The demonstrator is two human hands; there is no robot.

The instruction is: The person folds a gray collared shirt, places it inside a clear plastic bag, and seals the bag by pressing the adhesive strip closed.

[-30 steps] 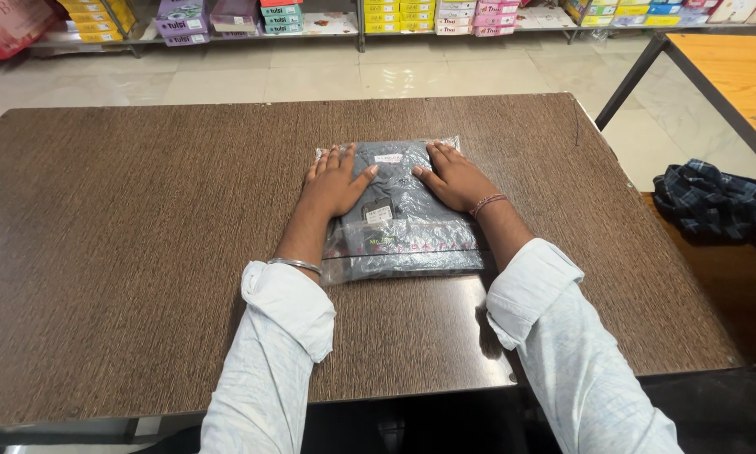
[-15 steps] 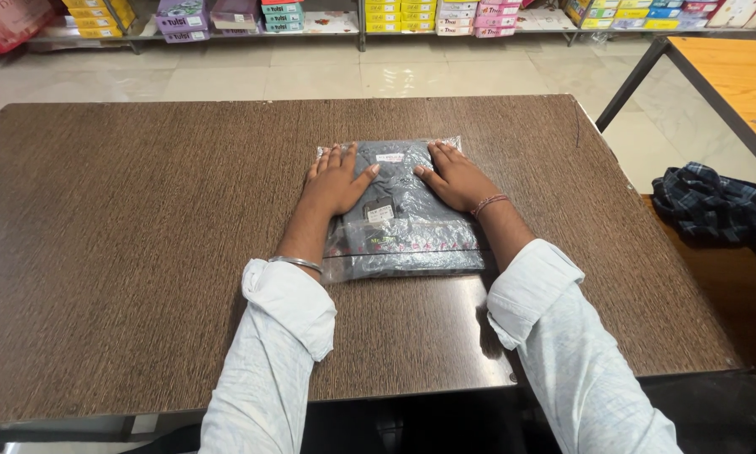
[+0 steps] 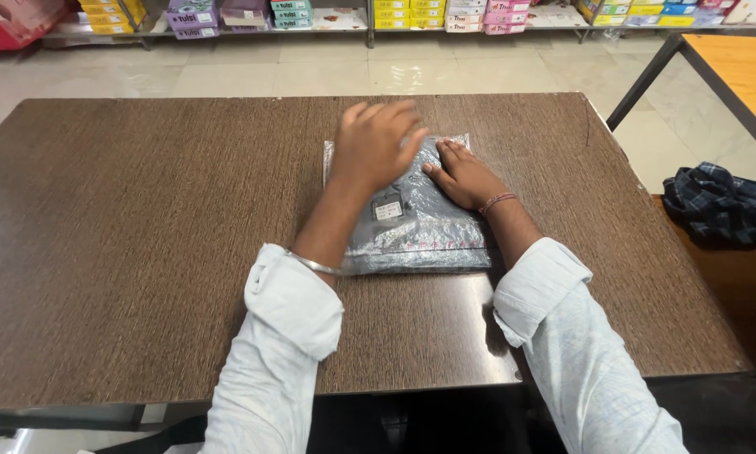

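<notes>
A flat clear plastic packet [image 3: 428, 231] with a dark grey folded garment inside lies on the brown wooden table [image 3: 126, 235], slightly right of centre. My right hand [image 3: 462, 175] rests flat on the packet's upper right part, fingers spread. My left hand [image 3: 378, 143] is raised just above the packet's upper left corner, fingers apart and blurred, holding nothing. Both arms wear white rolled-up sleeves; a metal bangle sits on my left wrist and a thread band on my right.
A dark checked cloth [image 3: 718, 206] lies on a seat to the right of the table. An orange-topped table [image 3: 743, 71] stands at the far right. Shelves with coloured boxes [image 3: 411, 13] run along the back wall beyond a tiled floor.
My left hand has lifted off the packet and moved up and to the right. My right hand stays pressed on the packet.
</notes>
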